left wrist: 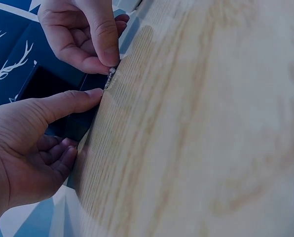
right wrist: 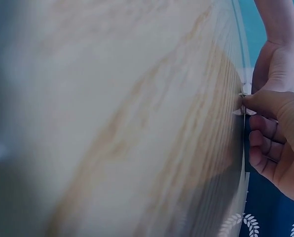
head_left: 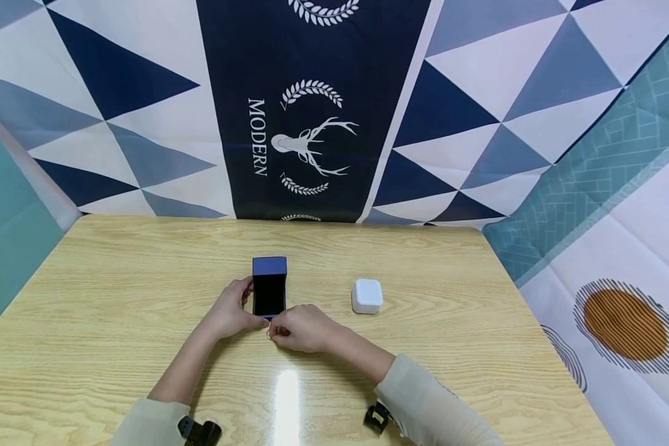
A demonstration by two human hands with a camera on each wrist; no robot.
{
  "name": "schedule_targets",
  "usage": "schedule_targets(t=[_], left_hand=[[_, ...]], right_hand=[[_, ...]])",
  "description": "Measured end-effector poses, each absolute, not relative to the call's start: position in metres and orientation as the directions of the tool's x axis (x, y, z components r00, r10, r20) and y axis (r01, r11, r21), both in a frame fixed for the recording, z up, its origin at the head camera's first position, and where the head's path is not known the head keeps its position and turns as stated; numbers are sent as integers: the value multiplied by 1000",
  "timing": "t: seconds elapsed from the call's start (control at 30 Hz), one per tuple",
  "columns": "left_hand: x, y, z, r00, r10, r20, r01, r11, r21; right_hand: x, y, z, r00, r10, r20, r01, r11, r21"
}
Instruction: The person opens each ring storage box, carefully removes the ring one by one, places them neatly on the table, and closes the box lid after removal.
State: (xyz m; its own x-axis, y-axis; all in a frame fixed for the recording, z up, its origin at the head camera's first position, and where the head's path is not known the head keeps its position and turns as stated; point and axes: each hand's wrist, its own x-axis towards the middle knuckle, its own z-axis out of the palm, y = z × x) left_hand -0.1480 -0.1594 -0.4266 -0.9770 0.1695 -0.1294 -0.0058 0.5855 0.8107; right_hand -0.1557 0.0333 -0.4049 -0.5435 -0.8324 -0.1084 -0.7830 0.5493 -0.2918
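Note:
A small blue box (head_left: pixel 269 266) with a black inside, likely a ring box, stands on the table with its lid raised. My left hand (head_left: pixel 235 311) grips it from the left, thumb at the front edge and fingers at the side. Right in front of the box, my right hand (head_left: pixel 303 328) pinches a thin ring (left wrist: pixel 110 75) between thumb and fingertips. Sparkling stones line the ring in the left wrist view. The left thumb tip lies close to the ring. What the dark inside of the box holds cannot be made out.
A small white rounded box (head_left: pixel 367 295) stands to the right of the hands. The wood-grain table (head_left: pixel 451 359) ends at a patterned cloth (head_left: pixel 312 124) hanging behind it. A black wrist camera (head_left: pixel 199 430) is strapped at the left sleeve.

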Motion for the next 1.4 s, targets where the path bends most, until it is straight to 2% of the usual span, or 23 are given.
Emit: schedule_targets(t=[0.97, 1.23, 1.4], left_hand=[[-149, -159, -426, -981, 173, -92, 28, 589, 808], [-147, -159, -425, -981, 173, -85, 37, 603, 797], [-146, -159, -425, -979, 177, -100, 24, 586, 810]], right_hand=[[-158, 36, -407, -545, -832, -105, -779, 549, -302], [-159, 40, -406, -543, -838, -52, -784, 528, -327], [-162, 43, -403, -576, -818, 9, -775, 542, -325]])
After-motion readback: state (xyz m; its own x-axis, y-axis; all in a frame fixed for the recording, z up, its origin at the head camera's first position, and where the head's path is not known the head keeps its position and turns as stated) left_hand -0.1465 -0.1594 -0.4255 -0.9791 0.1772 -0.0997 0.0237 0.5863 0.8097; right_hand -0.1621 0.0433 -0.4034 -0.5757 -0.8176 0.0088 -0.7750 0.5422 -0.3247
